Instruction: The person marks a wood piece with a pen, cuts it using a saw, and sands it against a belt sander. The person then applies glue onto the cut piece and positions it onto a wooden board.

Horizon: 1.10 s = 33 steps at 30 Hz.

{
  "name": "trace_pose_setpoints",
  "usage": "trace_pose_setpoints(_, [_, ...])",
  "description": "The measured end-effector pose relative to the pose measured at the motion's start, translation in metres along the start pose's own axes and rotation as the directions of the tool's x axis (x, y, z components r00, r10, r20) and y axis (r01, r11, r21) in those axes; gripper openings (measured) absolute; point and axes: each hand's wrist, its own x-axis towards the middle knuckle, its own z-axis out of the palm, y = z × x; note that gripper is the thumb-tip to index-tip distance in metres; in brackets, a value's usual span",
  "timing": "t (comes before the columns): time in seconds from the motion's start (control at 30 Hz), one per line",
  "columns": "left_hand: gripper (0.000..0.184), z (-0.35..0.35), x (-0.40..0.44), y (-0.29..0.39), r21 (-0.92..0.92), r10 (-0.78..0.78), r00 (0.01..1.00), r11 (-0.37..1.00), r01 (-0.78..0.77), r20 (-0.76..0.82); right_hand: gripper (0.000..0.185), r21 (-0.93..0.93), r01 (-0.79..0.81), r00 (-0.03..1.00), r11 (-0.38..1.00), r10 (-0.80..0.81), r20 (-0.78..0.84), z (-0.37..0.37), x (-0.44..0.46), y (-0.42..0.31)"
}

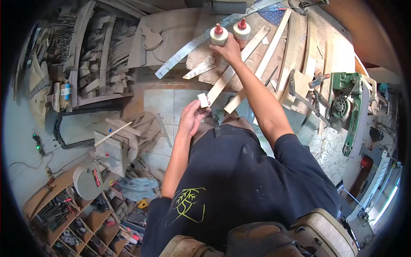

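Observation:
My left hand (194, 118) is closed on a small pale wood block (203, 100), gripped by the fingertips in front of my body. At the workbench, my right hand (228, 50) reaches out with its fingers around the lower part of a white glue bottle (218, 37) with a red cap. Right beside it stands a second white glue bottle (242, 31), also red-capped; my hand partly covers its base. A long pale wood strip (227, 79) runs from the bench towards my left hand, passing under my right forearm.
A long metal straightedge (188, 49) lies across the bench (171, 21). More wood strips (293, 51) extend to the right, near a clamp (319, 80) and a green belt sander (353, 115). Offcuts fill a rack (102, 55) at left; a compartmented shelf (92, 218) holds tools.

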Motion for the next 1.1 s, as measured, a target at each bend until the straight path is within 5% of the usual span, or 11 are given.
trace_pose_setpoints(0.07, [0.035,-0.005,-0.001,-0.008,0.039,-0.011,1.000,0.999,0.011,-0.003,0.069,-0.010,-0.037,0.998,0.999,0.037,0.052,0.002,0.003,0.009])
trace_pose_setpoints(0.17, [0.035,0.003,-0.006,-0.008,0.048,-0.033,0.999,0.998,0.034,-0.021,0.065,0.077,0.107,0.990,0.991,-0.113,0.081,-0.009,0.003,-0.009])
trace_pose_setpoints(0.43, [0.032,0.002,0.020,0.004,0.066,-0.098,0.986,0.994,0.090,0.136,0.066,0.215,0.298,0.953,0.930,-0.302,-0.018,-0.113,-0.026,-0.110])
trace_pose_setpoints(0.57, [0.032,0.000,0.026,0.016,0.122,-0.086,0.983,0.990,0.066,0.164,0.072,0.215,0.097,0.991,0.972,-0.113,0.067,-0.110,-0.048,-0.095])
trace_pose_setpoints(0.63, [0.031,-0.005,0.027,0.018,0.136,-0.082,0.985,0.989,0.061,0.150,0.070,0.058,0.201,0.980,0.978,-0.201,-0.006,-0.076,-0.050,-0.057])
trace_pose_setpoints(0.7, [0.032,-0.006,0.022,0.019,0.142,-0.054,0.992,0.989,0.037,0.116,0.070,0.120,0.056,0.994,0.991,-0.067,0.089,-0.057,-0.053,-0.050])
trace_pose_setpoints(0.9, [0.034,-0.007,0.000,0.017,-0.042,0.039,0.990,0.999,-0.033,0.133,0.069,0.066,0.144,0.990,0.987,-0.144,-0.008,-0.010,-0.026,0.025])
trace_pose_setpoints(1.0, [0.041,-0.011,-0.002,0.010,-0.105,0.048,0.995,0.994,-0.038,0.092,0.082,0.084,0.042,0.999,0.996,-0.044,0.013,-0.017,-0.026,0.028])
trace_pose_setpoints(1.1, [0.040,0.000,-0.009,0.010,-0.130,0.059,0.993,0.990,-0.045,0.105,0.074,-0.029,-0.028,0.991,0.999,0.032,0.128,-0.033,-0.027,0.032])
